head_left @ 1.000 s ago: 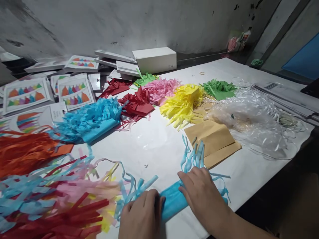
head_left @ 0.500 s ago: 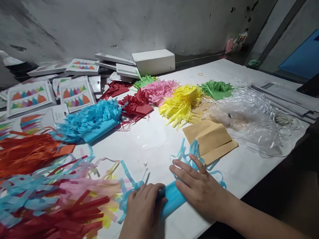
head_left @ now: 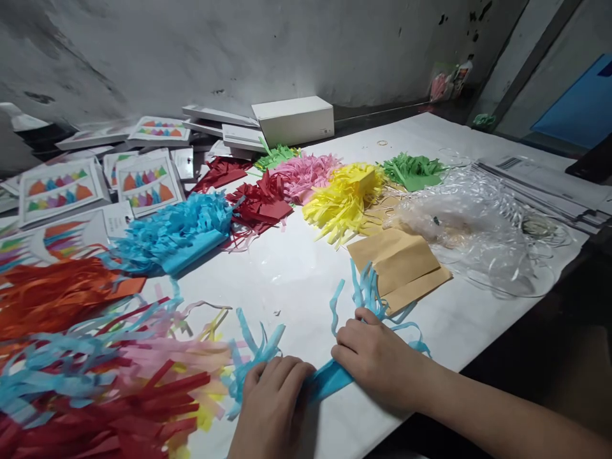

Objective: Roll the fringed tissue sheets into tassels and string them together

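A blue tissue-paper tassel (head_left: 329, 380) lies across the near part of the table, its plain middle band narrow and its cut fringe spreading out at both ends. My left hand (head_left: 275, 398) is closed over the left part of the band, fingertips hidden beneath. Around the right part, my right hand (head_left: 377, 357) has its fingers curled against the paper. Beyond the right hand, loose blue strips reach up to a folded brown paper piece (head_left: 399, 268). A heap of mixed fringed tissue paper (head_left: 157, 370) in red, pink, yellow and blue lies left of my left hand.
Fringed bundles in orange (head_left: 62, 293), blue (head_left: 176, 229), dark red (head_left: 262, 204), pink (head_left: 308, 175), yellow (head_left: 344, 201) and green (head_left: 414, 171) line the table (head_left: 287, 280). Printed packets (head_left: 60, 189) and a white box (head_left: 294, 121) stand behind; clear plastic (head_left: 463, 223) lies right.
My right hand's fingers have gone from spread flat over the band to curled around it. The visible blue band is narrower. My left hand keeps its place.
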### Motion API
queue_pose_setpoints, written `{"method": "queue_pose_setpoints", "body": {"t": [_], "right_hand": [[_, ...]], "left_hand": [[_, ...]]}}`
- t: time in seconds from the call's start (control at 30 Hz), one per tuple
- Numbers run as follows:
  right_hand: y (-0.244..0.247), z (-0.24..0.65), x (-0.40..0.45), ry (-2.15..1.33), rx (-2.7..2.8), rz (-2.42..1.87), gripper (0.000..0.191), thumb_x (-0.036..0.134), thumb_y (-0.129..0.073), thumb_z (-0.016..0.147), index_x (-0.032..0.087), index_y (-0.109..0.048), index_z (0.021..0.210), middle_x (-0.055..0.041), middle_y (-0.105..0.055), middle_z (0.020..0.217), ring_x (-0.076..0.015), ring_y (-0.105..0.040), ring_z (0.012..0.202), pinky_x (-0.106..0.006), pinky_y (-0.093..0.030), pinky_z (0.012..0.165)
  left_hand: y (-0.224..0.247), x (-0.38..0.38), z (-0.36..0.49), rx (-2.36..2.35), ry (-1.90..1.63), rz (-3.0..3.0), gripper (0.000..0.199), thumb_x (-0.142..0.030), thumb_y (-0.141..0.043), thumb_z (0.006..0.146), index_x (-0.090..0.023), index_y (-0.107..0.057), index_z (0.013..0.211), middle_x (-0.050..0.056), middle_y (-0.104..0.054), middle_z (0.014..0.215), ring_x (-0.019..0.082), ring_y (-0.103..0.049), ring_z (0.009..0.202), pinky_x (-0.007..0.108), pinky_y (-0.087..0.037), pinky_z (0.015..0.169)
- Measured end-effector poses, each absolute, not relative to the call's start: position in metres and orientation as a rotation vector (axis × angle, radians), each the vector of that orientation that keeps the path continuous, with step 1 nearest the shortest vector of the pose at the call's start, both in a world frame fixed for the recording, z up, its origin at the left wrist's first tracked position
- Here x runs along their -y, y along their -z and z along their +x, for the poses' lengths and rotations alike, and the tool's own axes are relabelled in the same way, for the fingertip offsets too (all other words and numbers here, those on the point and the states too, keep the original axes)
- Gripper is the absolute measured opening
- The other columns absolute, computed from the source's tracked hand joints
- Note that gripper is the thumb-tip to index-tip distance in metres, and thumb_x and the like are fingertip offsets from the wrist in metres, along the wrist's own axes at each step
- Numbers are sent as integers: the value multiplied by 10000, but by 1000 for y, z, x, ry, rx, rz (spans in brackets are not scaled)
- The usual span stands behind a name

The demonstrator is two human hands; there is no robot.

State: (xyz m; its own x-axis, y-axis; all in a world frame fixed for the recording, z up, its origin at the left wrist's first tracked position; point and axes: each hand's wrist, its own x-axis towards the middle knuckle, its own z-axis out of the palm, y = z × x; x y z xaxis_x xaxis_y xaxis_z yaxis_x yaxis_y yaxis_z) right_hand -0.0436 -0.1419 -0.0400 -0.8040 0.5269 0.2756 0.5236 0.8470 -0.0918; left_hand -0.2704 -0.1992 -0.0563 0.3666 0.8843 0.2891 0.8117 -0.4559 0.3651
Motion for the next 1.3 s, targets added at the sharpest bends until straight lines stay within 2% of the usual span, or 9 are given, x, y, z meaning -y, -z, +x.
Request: {"method": "queue_pose_setpoints", "body": {"t": [0.33, 0.53, 0.7, 0.83, 0.93, 1.03, 1.1, 1.23, 1.3], "right_hand": [[47, -34, 158, 184, 2580, -490, 292, 71, -449, 948, 180, -631, 746, -35, -603, 793, -197, -500, 732, -449, -301, 1092], [48, -32, 160, 127, 2552, -422, 296, 83, -481, 936, 179, -659, 720, -36, -646, 845, -182, -542, 774, -390, -300, 1154], [50, -32, 157, 49, 2553, -323, 327, 97, -486, 931, 195, -645, 663, -19, -630, 785, -166, -509, 715, -356, -364, 1099], [49, -31, 156, -19, 2637, -341, 266, 100, -511, 922, 179, -640, 703, 1, -571, 745, -159, -468, 686, -364, -367, 1083], [47, -34, 161, -10, 2697, -461, 232, 257, -563, 965, 189, -613, 749, -3, -573, 763, -193, -486, 737, -454, -334, 1091], [45, -41, 169, -20, 2748, -667, 342, 509, -611, 971, 194, -597, 840, -11, -595, 803, -222, -499, 800, -503, -293, 1097], [44, -48, 174, -26, 2741, -760, 384, 568, -625, 957, 190, -590, 898, -17, -603, 840, -229, -504, 832, -508, -260, 1111], [48, -56, 180, 37, 2659, -811, 112, 209, -554, 991, 185, -575, 884, -20, -584, 840, -220, -496, 824, -491, -221, 1102], [50, -58, 181, 76, 2630, -792, 176, 63, -480, 937, 182, -573, 848, -20, -564, 801, -213, -477, 783, -486, -222, 1087]], "left_hand": [[47, 203, -276, -1486, -685, 2739, 428, 57, -425, 843, -274, -658, 981, -26, -768, 907, 209, -682, 873, 458, -354, 942], [44, 203, -290, -1353, -602, 2869, 412, 26, -485, 868, -274, -682, 1070, -52, -802, 948, 200, -679, 918, 460, -317, 1027], [45, 204, -296, -1278, -540, 2905, 468, 47, -448, 848, -256, -686, 1114, -65, -810, 998, 201, -662, 936, 458, -294, 1061], [44, 207, -291, -1325, -580, 2796, 250, -143, -533, 914, -257, -717, 1039, -44, -798, 1019, 235, -643, 960, 494, -286, 1082], [44, 207, -287, -1307, -527, 2824, 155, -245, -574, 958, -257, -720, 1011, -47, -789, 1007, 228, -640, 967, 485, -281, 1091], [45, 204, -286, -1313, -605, 2804, 223, -277, -500, 1025, -246, -719, 995, -33, -785, 961, 217, -641, 971, 466, -289, 1106], [43, 200, -285, -1319, -690, 2769, 260, -281, -469, 1037, -245, -719, 978, -21, -779, 917, 216, -642, 963, 464, -293, 1105], [34, 194, -282, -1228, -687, 2797, 190, -183, -544, 960, -262, -713, 994, -44, -770, 893, 195, -637, 913, 415, -308, 1025], [35, 195, -280, -1254, -758, 2780, 184, -180, -554, 933, -255, -708, 999, -33, -768, 884, 212, -622, 906, 425, -300, 1012]]}}
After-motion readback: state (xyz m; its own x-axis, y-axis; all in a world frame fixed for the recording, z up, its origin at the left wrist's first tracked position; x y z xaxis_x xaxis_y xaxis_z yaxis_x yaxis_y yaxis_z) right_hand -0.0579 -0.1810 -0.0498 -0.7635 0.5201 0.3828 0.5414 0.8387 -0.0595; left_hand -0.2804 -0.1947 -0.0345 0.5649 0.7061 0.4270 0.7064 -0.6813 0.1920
